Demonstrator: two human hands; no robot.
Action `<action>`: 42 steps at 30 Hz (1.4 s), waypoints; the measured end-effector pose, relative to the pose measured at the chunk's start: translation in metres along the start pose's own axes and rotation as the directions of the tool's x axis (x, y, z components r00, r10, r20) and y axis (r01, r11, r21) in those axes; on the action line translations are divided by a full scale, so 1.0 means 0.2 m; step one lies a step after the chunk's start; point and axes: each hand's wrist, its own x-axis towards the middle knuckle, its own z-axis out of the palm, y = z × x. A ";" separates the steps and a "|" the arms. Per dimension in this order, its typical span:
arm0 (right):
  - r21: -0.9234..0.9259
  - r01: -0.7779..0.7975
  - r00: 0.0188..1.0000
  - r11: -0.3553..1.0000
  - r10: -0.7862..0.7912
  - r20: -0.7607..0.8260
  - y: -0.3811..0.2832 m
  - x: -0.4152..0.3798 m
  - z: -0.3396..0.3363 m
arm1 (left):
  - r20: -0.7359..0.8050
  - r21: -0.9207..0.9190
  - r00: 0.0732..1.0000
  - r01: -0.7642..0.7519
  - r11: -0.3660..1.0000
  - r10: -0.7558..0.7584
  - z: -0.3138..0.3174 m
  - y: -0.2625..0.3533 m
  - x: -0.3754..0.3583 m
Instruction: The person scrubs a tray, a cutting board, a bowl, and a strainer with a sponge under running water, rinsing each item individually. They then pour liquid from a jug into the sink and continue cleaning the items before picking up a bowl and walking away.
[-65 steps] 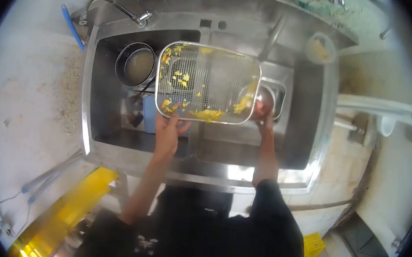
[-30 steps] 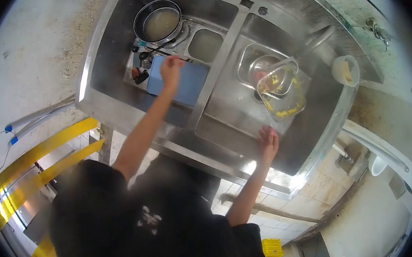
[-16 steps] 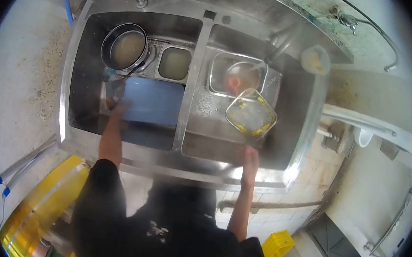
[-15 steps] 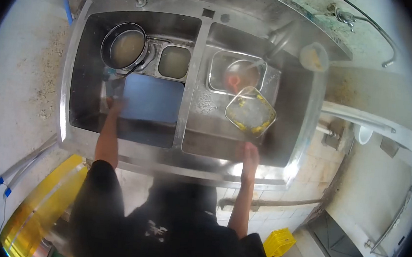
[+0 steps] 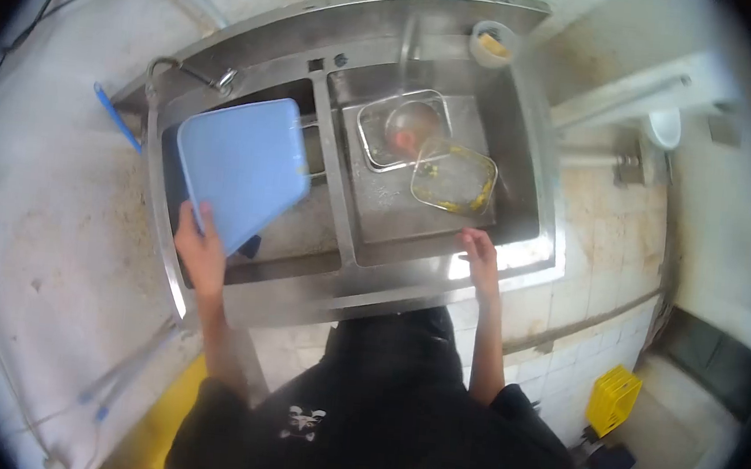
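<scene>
My left hand (image 5: pixel 199 255) grips the lower left edge of a light blue rectangular tray (image 5: pixel 243 165). The tray is raised and tilted over the left sink basin, hiding most of what lies there. Over the front edge of the right basin, my right hand (image 5: pixel 481 254) holds nothing, its fingers loosely bent and apart. Beyond it, a clear rectangular container (image 5: pixel 456 183) with yellow residue rests partly against a metal pan (image 5: pixel 368 136). Inside that pan is a round bowl (image 5: pixel 417 122) with something reddish.
The metal double sink (image 5: pixel 353 233) has a divider between its basins. A faucet (image 5: pixel 224 81) stands at the back left. A white tub (image 5: pixel 492 44) with a yellow piece sits on the back right corner. A yellow crate (image 5: pixel 614 400) is on the floor at right.
My left hand has lifted the blue tray out of the left basin, and it now covers the pot there. My right hand remains near the front edge. The view has shifted and turned.
</scene>
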 end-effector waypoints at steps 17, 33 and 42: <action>0.128 0.194 0.891 0.973 -0.121 -0.437 0.24 -0.22 -1.25 | 0.695 -0.448 0.641 0.740 0.502 -0.325 2.11 -0.02 -0.69; 0.270 -0.382 0.883 0.884 0.435 -0.174 2.03 1.39 -2.46 | 0.676 0.416 0.726 -0.514 0.750 0.122 2.84 1.45 1.06; 0.247 -0.447 0.825 0.860 0.503 -0.258 2.34 1.51 -2.51 | 0.179 -0.317 0.984 0.075 0.945 -0.018 2.12 1.45 0.41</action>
